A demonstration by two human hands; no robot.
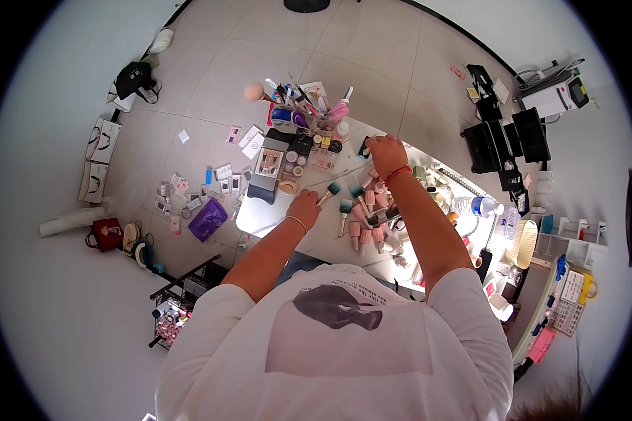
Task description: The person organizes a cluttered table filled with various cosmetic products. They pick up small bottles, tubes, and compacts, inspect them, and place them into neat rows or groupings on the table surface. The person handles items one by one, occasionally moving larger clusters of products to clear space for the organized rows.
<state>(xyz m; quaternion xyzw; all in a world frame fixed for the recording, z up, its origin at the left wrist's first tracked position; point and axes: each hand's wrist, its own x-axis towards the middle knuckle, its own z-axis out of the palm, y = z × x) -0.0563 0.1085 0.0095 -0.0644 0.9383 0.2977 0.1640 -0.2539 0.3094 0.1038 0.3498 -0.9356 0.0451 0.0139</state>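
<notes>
My left hand (304,209) is closed round the pale handle of a makeup brush (333,189), whose dark teal bristles point up and right. Farther right, my right hand (387,156) is closed at the table's far edge. A small dark teal thing (364,148) shows beside its fingers; I cannot make out what it is. Between my hands lie two more teal-tipped brushes, one brush (358,192) and another brush (345,207). Several pink bottles (365,237) stand and lie under my right forearm. The white table (309,242) carries all this.
A holder full of brushes and tools (298,105) stands at the far side. Near it are a grey box with a palette (268,163) and small jars (293,165). A water bottle (477,206) lies right. Packets and a purple bag (208,219) are on the floor left.
</notes>
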